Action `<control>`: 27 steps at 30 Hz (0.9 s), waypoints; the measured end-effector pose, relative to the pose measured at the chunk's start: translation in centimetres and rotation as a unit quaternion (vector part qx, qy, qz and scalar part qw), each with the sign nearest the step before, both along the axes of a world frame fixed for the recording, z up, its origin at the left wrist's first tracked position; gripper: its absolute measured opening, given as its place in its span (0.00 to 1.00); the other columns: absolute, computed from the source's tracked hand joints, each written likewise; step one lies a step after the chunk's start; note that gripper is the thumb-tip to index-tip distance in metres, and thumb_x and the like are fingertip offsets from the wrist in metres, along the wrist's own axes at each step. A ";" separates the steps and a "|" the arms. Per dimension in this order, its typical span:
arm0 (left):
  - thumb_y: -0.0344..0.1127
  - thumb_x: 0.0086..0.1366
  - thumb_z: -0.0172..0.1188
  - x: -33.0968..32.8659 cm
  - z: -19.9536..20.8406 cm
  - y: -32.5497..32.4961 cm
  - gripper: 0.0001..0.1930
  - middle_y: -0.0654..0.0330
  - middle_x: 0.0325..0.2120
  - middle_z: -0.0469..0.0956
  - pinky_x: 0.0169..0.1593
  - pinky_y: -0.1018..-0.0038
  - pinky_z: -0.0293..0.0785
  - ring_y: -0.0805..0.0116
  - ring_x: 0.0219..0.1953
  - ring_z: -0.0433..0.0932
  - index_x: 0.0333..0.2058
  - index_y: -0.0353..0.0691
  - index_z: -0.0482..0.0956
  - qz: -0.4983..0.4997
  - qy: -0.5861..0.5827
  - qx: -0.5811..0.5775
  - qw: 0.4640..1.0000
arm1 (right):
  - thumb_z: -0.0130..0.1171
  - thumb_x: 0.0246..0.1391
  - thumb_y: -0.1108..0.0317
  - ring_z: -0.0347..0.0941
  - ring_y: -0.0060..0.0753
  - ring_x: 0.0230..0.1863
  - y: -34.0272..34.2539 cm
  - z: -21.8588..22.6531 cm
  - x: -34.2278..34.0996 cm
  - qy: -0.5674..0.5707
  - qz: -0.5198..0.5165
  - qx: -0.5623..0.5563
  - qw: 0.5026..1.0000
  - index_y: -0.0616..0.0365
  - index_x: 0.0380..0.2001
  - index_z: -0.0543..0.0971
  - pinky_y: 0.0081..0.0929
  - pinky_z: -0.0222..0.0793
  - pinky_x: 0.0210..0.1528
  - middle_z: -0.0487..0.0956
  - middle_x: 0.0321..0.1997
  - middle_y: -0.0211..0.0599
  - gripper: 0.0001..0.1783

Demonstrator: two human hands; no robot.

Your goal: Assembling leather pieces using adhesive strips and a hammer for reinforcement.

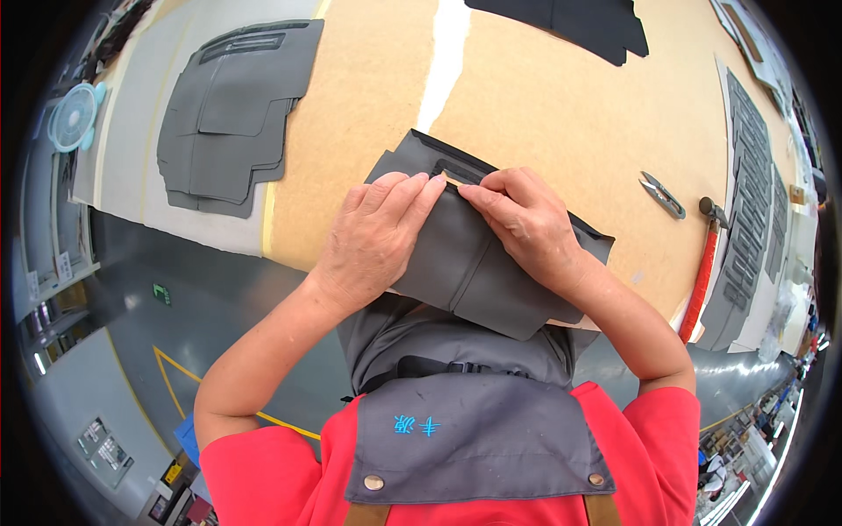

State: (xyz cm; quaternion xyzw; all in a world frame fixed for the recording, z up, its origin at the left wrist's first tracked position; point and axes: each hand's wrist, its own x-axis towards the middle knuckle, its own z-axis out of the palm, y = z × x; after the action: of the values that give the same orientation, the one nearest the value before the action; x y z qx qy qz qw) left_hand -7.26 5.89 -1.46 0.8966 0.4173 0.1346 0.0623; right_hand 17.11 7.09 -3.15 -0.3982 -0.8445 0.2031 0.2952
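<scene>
A dark grey leather-like panel (458,254) with a seam and a black-edged slot (456,169) lies at the table's front edge, partly overhanging it. At the slot, both hands work close together. The fingers of my left hand (375,226) are pressed together on the panel at the slot's left end. Thumb and forefinger of my right hand (530,221) pinch the slot's lower edge a little to the right. Between the fingertips a small tan patch (451,179) shows; I cannot tell whether it is a strip or the tabletop through the slot. The fingertips partly hide the slot.
Stacked grey panels (232,123) lie at the left of the tan table (351,88). A black panel (570,22) is at the far side. To the right are thread snips (663,195), a red-handled hammer (702,280) and rows of grey slotted pieces (745,193).
</scene>
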 end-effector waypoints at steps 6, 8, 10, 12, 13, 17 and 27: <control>0.25 0.60 0.57 0.6 0.3 -0.3 0.28 0.59 0.54 0.73 0.58 0.65 0.67 0.62 0.59 0.72 0.62 0.41 0.75 -0.001 0.026 0.007 1.000 | 0.61 0.48 0.74 0.74 0.42 0.44 0.1 0.8 0.4 -0.086 0.058 0.088 0.991 0.62 0.48 0.82 0.33 0.76 0.47 0.76 0.44 0.39 0.21; 0.26 0.62 0.55 1.0 0.4 -0.4 0.27 0.59 0.54 0.73 0.58 0.66 0.68 0.62 0.59 0.72 0.62 0.41 0.75 0.004 0.026 0.020 0.999 | 0.62 0.48 0.76 0.74 0.41 0.42 -0.1 0.4 0.3 -0.063 0.023 0.057 0.996 0.61 0.49 0.82 0.34 0.76 0.46 0.77 0.43 0.38 0.21; 0.26 0.63 0.55 1.2 0.5 -0.4 0.27 0.59 0.54 0.74 0.58 0.66 0.68 0.62 0.59 0.72 0.62 0.41 0.75 0.000 0.028 0.016 0.999 | 0.63 0.48 0.77 0.75 0.41 0.42 -0.4 0.7 0.3 -0.031 0.000 0.023 0.999 0.61 0.48 0.82 0.34 0.76 0.45 0.77 0.42 0.37 0.21; 0.27 0.63 0.54 1.3 0.4 -0.6 0.26 0.59 0.53 0.74 0.58 0.66 0.68 0.63 0.59 0.73 0.62 0.41 0.75 -0.006 0.031 0.009 0.999 | 0.63 0.48 0.78 0.75 0.40 0.41 -0.7 0.6 0.4 0.002 -0.024 -0.014 1.000 0.61 0.48 0.83 0.34 0.76 0.43 0.77 0.41 0.37 0.21; 0.27 0.63 0.55 1.2 0.3 -0.6 0.26 0.59 0.54 0.74 0.58 0.66 0.68 0.63 0.59 0.73 0.61 0.41 0.76 -0.001 0.020 0.010 1.000 | 0.64 0.48 0.79 0.75 0.40 0.41 -0.7 0.5 0.4 0.012 -0.021 -0.011 1.000 0.60 0.48 0.83 0.34 0.76 0.43 0.78 0.40 0.36 0.20; 0.27 0.63 0.55 1.1 0.2 -0.6 0.24 0.60 0.55 0.74 0.59 0.66 0.68 0.63 0.59 0.73 0.59 0.39 0.77 -0.005 -0.012 -0.008 1.000 | 0.64 0.48 0.79 0.75 0.38 0.41 -1.0 0.4 0.9 -0.034 0.003 0.034 0.999 0.61 0.47 0.84 0.32 0.76 0.42 0.78 0.40 0.36 0.20; 0.29 0.63 0.57 1.7 0.1 -0.8 0.24 0.59 0.55 0.74 0.59 0.66 0.70 0.61 0.59 0.73 0.59 0.39 0.77 -0.026 0.023 0.026 0.999 | 0.67 0.51 0.78 0.77 0.37 0.40 -1.6 1.5 0.8 -0.009 -0.045 -0.011 0.999 0.63 0.45 0.83 0.32 0.77 0.40 0.79 0.39 0.36 0.16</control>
State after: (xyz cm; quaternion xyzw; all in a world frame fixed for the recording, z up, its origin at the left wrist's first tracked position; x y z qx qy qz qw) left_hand -5.53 5.09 -1.32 0.9111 0.3920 0.1232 0.0325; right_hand 17.87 5.48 -1.60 -0.4409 -0.8260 0.1950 0.2920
